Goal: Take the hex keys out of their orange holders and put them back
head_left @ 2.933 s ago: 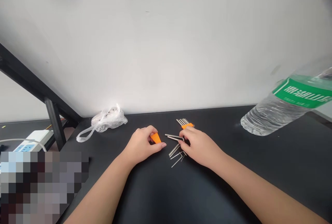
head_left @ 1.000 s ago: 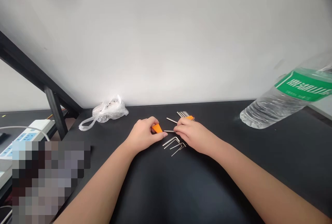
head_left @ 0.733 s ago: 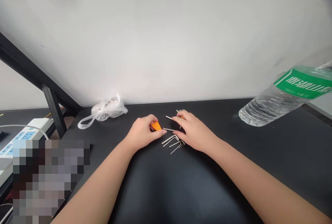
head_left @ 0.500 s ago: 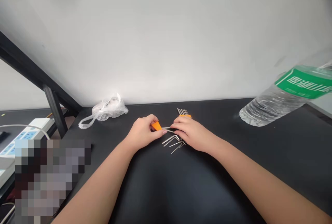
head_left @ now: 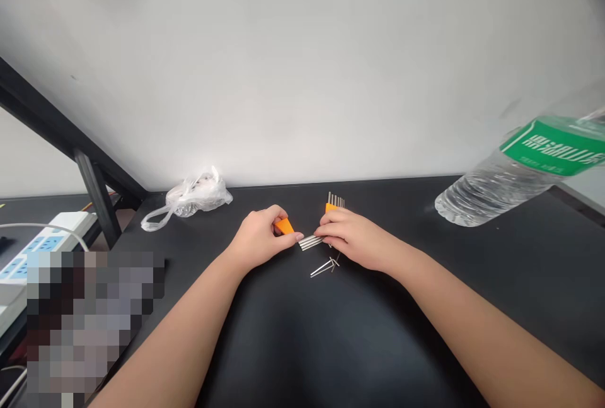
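Note:
My left hand is closed on an orange plastic holder, pinched between thumb and fingers. My right hand has its fingers closed over the right part of several hex keys, whose straight shafts lie side by side, free ends close to my left thumb. A second orange holder with a row of hex keys standing out of its top shows just behind my right hand, which partly hides it. A few smaller loose hex keys lie crossed on the black table, just in front of the hands.
A crumpled clear plastic bag lies at the back left. On the right a water bottle with a green label appears slanted. Past the table's left edge are a power strip and a black metal frame. A white wall rises behind.
Several larger hex keys, fanned out loosely before, now lie evenly side by side under my right fingers. Fewer loose keys remain in front. My left hand still grips the orange holder.

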